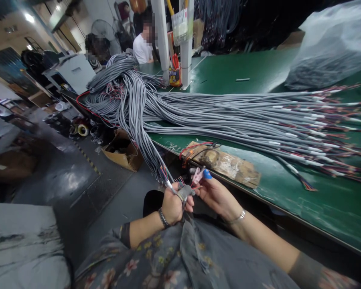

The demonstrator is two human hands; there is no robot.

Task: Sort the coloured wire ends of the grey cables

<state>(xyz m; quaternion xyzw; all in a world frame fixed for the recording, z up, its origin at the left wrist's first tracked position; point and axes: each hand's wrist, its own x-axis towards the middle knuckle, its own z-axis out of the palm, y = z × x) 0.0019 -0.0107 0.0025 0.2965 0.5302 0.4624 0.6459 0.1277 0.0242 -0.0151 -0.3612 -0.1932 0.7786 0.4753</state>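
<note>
My left hand point(173, 204) is closed around a grey cable point(170, 188) near its white-sleeved end, where thin coloured wires fan out. A short grey wrapped piece point(185, 192) lies across its fingers; whether it is a finger cover, I cannot tell. Close beside it, my right hand point(219, 198) pinches at the thin red wires point(195, 187). One of its fingertips wears a blue cover point(207, 174), and a pink patterned piece point(197, 175) shows next to that. More grey cables hang from the bench edge down to my left hand.
A large pile of grey cables point(198, 108) stretches over the green bench point(246, 76), stripped ends at the right. A worn wooden board point(225, 162) lies at the near edge. Behind are a white post point(185, 48), a plastic bag point(333, 44) and a person point(142, 48). A cardboard box point(123, 150) stands below.
</note>
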